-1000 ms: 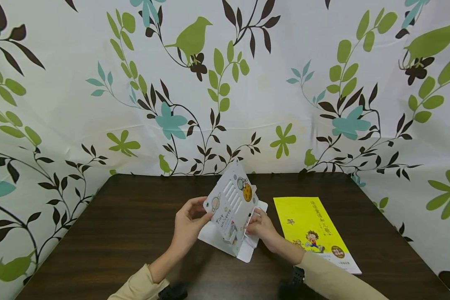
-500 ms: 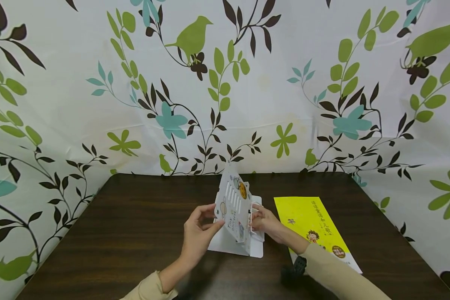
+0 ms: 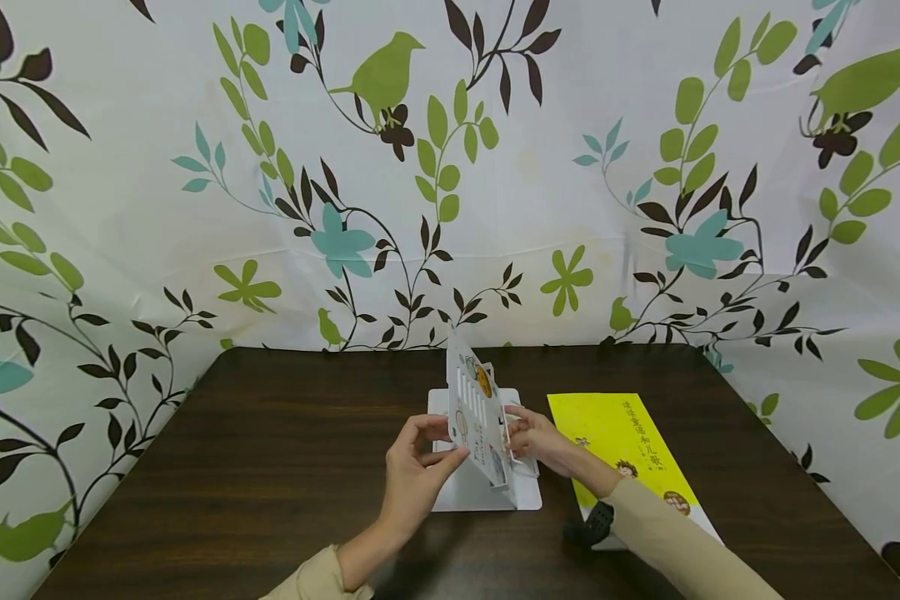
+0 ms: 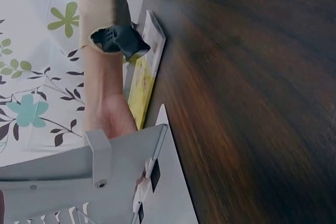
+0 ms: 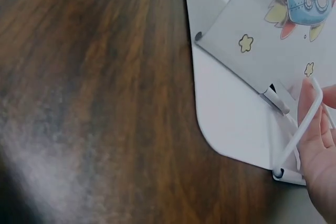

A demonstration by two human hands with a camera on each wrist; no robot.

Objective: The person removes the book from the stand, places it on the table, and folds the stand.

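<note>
A white book stand (image 3: 461,400) printed with cartoon planets stands near the middle of the table, its panel turned nearly edge-on over a flat white base (image 3: 472,492). My left hand (image 3: 412,479) pinches the panel's left edge between thumb and fingers. Behind the panel, my right hand (image 3: 536,437) holds the bent white wire support (image 5: 310,119), seen close in the right wrist view beside a printed rocket (image 5: 307,3). From the left wrist view, the panel's plain side (image 4: 47,203) and a hooked tab (image 4: 100,158) show. Some right fingertips are hidden by the panel.
A yellow book (image 3: 622,442) lies to the right, partly beneath the right forearm. A dark band (image 3: 598,523) sits on the right wrist. The dark wooden table (image 3: 270,467) ends at a wall of leaf-and-bird patterned cloth (image 3: 510,167).
The book stand has swung from facing the camera to nearly edge-on, its base squaring to the table. My left hand has shifted right with it; the right hand stays at the wire support.
</note>
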